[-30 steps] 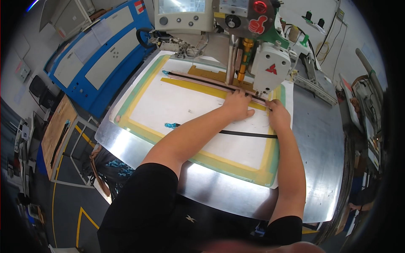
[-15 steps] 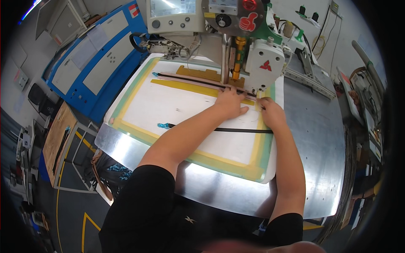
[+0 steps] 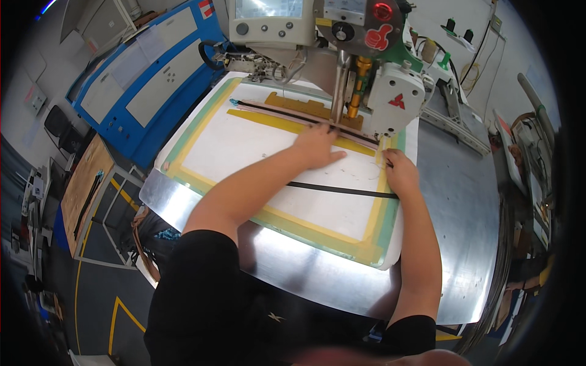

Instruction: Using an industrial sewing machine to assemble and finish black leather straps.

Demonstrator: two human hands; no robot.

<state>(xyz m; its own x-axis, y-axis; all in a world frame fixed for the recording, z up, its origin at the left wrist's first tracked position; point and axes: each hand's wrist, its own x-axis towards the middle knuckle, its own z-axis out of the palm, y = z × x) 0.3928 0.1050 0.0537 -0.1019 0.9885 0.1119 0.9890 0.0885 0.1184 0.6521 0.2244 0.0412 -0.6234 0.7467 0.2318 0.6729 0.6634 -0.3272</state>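
A black strap (image 3: 284, 114) with a blue end lies in a pink-edged slot between yellow template strips (image 3: 268, 121) on the white sewing template (image 3: 226, 146). My left hand (image 3: 314, 147) lies over the strap's middle, fingertips on it and thumb spread out. By the strap's right end, my right hand (image 3: 401, 172) is closed in a pinch; a small dark bit shows at its fingertips, too small to name. Beside these fingers a pale thread curls on the template. A second black strap (image 3: 342, 188) lies nearer to me, its left part hidden under my left forearm.
The sewing machine head (image 3: 395, 94) stands right behind my hands, with a control panel (image 3: 268, 21) at its left. A metal table (image 3: 455, 219) extends under the template. A blue cabinet machine (image 3: 152, 85) stands at the left, near a wooden-topped stand (image 3: 91, 183).
The view has shifted slightly. My left hand has slid left along the strap, and its forearm now covers the second strap's blue end. My right hand stays pinched near the slot's right end.
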